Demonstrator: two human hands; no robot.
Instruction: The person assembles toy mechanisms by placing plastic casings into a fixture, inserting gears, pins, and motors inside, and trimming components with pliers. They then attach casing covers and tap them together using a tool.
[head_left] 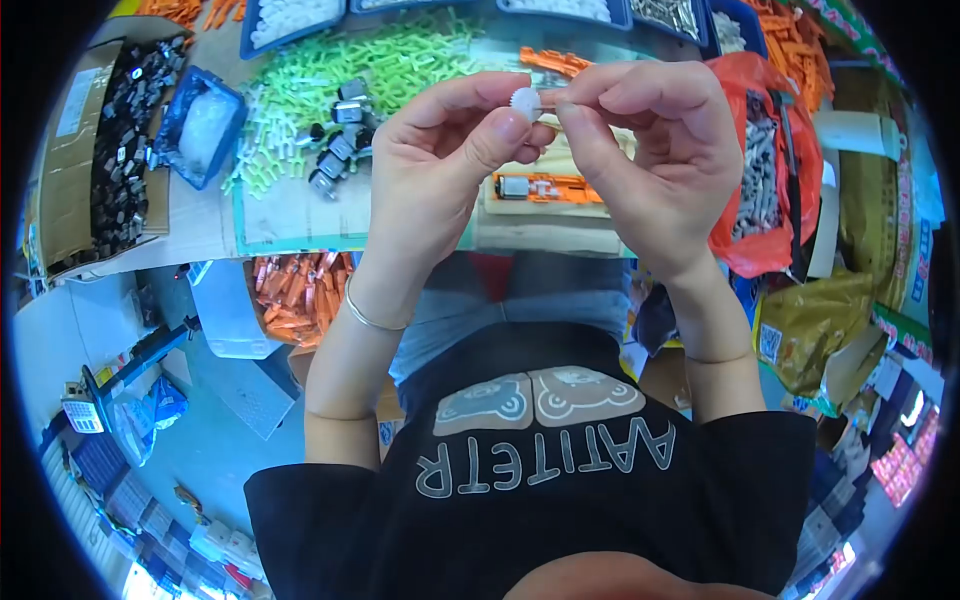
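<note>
Pinching a white toothed plastic gear (524, 103), upper centre of frame, left hand (428, 150) could drop it should fingers slacken; whether right hand (672, 140) also grips, cannot tell

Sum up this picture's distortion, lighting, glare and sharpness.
Head view: strong fisheye distortion, the scene curving inside a black border; head view: a bluish cast, with washed-out glare near the lower left and lower right rims; head view: left hand, right hand and white gear fairly clear, pink items softer.
</note>
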